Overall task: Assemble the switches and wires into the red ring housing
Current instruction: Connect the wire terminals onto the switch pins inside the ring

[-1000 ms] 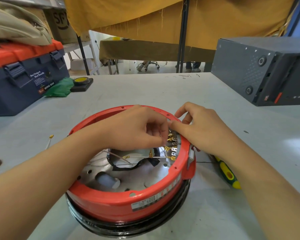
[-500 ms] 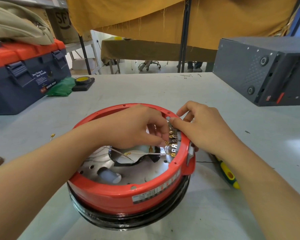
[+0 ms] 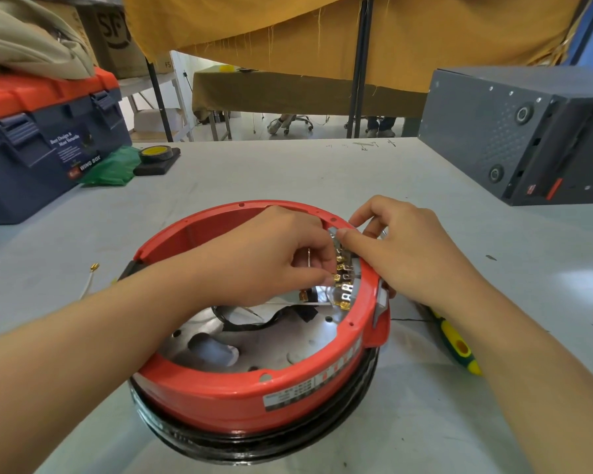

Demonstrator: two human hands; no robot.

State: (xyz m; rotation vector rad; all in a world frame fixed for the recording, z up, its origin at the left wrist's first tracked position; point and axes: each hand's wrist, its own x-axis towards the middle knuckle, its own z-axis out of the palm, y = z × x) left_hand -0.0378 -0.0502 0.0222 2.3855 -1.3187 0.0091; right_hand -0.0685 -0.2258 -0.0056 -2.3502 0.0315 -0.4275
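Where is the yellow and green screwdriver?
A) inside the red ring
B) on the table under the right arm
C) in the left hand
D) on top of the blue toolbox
B: the screwdriver lies on the table outside the red ring housing, partly hidden by the right forearm.

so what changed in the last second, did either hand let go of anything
Nothing was let go. Both hands kept working at the switch block on the right inner wall of the red ring housing: the left hand keeps its grip on a brass terminal, and the right hand still steadies the block from the rim. The screwdriver stayed put.
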